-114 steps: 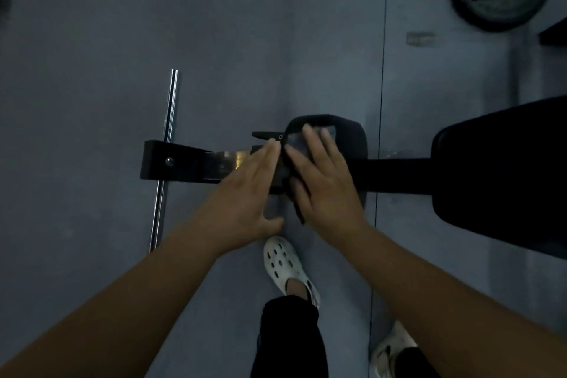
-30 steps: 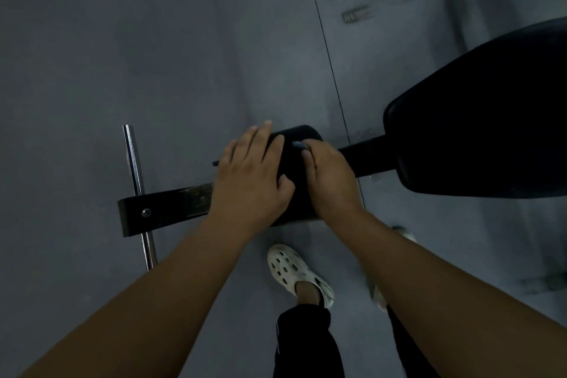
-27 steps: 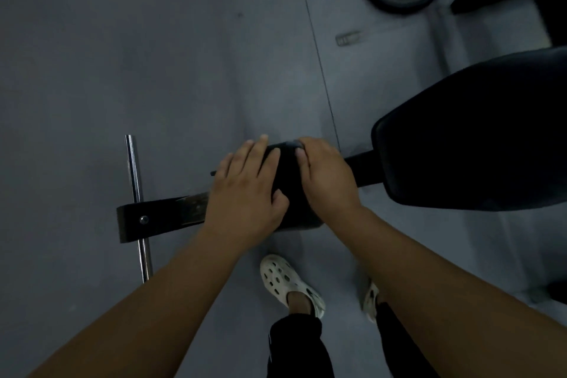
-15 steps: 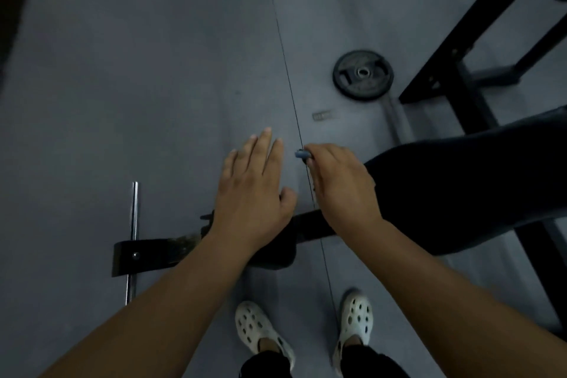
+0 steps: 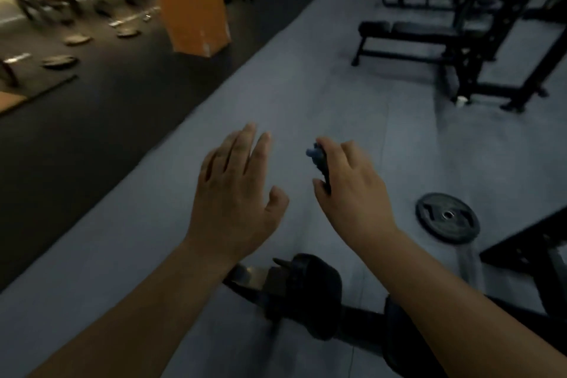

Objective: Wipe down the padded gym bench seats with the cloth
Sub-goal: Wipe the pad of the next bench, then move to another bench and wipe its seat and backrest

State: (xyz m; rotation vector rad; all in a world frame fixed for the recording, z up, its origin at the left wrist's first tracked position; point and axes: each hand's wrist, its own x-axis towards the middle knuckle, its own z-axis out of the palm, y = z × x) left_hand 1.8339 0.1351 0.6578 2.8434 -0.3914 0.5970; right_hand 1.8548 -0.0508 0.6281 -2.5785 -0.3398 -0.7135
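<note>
My right hand [image 5: 349,184] is raised in mid-air and closed around a small dark blue cloth [image 5: 317,156], a bunched end of which sticks out past my fingers. My left hand [image 5: 236,190] floats beside it, flat, fingers spread, holding nothing. Below both hands sits the small black padded seat [image 5: 310,285] of the near bench, on its black frame [image 5: 248,279]. My right forearm partly hides the larger black pad [image 5: 399,334] behind it. A second black padded bench [image 5: 411,31] stands across the grey floor at the upper right.
A black weight plate [image 5: 447,217] lies on the floor right of my right hand. A black rack [image 5: 497,40] surrounds the far bench. An orange pillar [image 5: 187,0] rises at the upper middle. Several plates [image 5: 58,61] lie on the dark mat at left.
Both hands have lifted off the small padded seat into the air. My view has swung up from the floor to the gym room. The cloth stays in my right hand.
</note>
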